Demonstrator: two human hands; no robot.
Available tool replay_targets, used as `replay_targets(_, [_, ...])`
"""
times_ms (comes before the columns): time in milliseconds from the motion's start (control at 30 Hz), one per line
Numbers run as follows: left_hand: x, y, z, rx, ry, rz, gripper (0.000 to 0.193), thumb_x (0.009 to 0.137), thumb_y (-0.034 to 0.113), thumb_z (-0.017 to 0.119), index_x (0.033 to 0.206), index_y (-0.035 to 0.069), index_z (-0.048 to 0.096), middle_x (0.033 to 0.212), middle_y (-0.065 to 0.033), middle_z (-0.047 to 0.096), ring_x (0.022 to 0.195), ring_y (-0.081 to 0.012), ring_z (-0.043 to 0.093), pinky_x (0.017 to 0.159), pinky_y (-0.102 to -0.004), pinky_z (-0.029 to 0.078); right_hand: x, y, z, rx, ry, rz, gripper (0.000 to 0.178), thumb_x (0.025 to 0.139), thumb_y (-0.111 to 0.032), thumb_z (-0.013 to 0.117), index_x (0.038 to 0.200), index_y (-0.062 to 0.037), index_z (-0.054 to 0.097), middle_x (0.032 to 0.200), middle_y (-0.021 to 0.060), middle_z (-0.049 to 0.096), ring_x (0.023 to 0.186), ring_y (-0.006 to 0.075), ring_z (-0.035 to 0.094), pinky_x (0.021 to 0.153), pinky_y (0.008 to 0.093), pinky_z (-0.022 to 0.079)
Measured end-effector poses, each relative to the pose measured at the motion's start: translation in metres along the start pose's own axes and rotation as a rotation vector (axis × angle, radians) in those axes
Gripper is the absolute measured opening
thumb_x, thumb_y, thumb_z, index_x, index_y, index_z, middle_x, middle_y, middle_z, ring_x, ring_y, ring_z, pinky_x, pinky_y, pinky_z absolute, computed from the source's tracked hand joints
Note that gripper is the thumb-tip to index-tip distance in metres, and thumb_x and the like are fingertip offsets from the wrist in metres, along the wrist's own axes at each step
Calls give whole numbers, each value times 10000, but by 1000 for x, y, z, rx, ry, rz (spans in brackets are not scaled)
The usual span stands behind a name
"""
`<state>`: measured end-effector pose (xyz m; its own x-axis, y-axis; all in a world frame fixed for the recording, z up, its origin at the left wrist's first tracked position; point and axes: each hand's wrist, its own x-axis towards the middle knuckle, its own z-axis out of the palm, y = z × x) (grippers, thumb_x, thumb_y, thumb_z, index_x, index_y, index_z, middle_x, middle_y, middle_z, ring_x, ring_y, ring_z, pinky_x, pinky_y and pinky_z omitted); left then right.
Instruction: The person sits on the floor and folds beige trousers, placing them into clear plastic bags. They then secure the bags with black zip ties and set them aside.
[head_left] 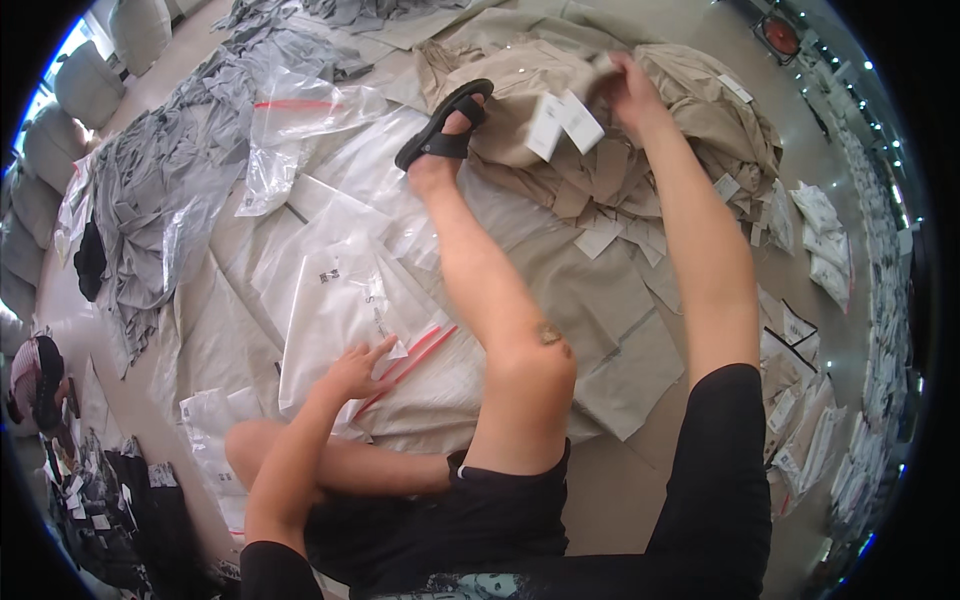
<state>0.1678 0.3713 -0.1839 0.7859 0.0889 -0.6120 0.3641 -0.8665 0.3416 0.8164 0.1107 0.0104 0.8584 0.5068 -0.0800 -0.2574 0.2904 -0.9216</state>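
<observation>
Two hands, set well apart. Your right hand [630, 92] reaches far forward, fingers closed on a fold of the beige garment [520, 105] on top of the beige clothing pile [690, 130], white hang tags [565, 122] dangling just left of the grip. Your left hand [355, 370] lies flat, fingers spread, holding nothing, pressing the clear plastic bag with the red seal strip [340, 300] close in, well short and left of that pile. Your sandalled foot [445, 125] rests against the pile's left edge, between bag and garment. The bag's long axis runs away from you toward the pile; the right hand is nearer the garment.
</observation>
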Motion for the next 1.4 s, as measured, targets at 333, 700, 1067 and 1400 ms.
replay_targets(333, [-42, 38, -108, -657, 857, 66, 872, 858, 540, 876, 1501, 59, 538, 1010, -230, 741, 935, -341, 747, 843, -434, 582, -166, -125, 420, -144, -421, -595, 222, 1055, -177, 653, 904, -51, 755, 843, 64, 762, 733, 173, 707, 685, 321, 558])
replay_targets(700, [-208, 80, -311, -923, 1721, 579, 627, 961, 124, 783, 1483, -33, 474, 1207, -115, 720, 1128, -166, 696, 936, -315, 568, -352, -53, 560, -421, -862, -660, 408, 1025, -389, 751, 1094, 10, 802, 982, 35, 787, 935, 88, 693, 838, 308, 570])
replay_targets(1067, [-310, -46, -208, -905, 1325, 294, 241, 982, 91, 623, 1128, -80, 710, 928, -143, 753, 859, -181, 668, 819, -342, 541, -353, 218, 436, -609, -999, -274, 1203, 824, -189, 912, 1743, -81, 144, 1705, 176, 358, 1520, 250, 434, 1199, 446, 429])
replay_targets(1400, [-389, -108, -240, -91, 1408, 199, 236, 915, 164, 740, 1080, -2, 776, 950, -169, 769, 884, -258, 741, 840, -377, 578, -228, 261, 402, -1022, -631, -671, 333, 1083, -147, 527, 1254, 83, 697, 1022, 218, 754, 938, 258, 685, 873, 409, 524])
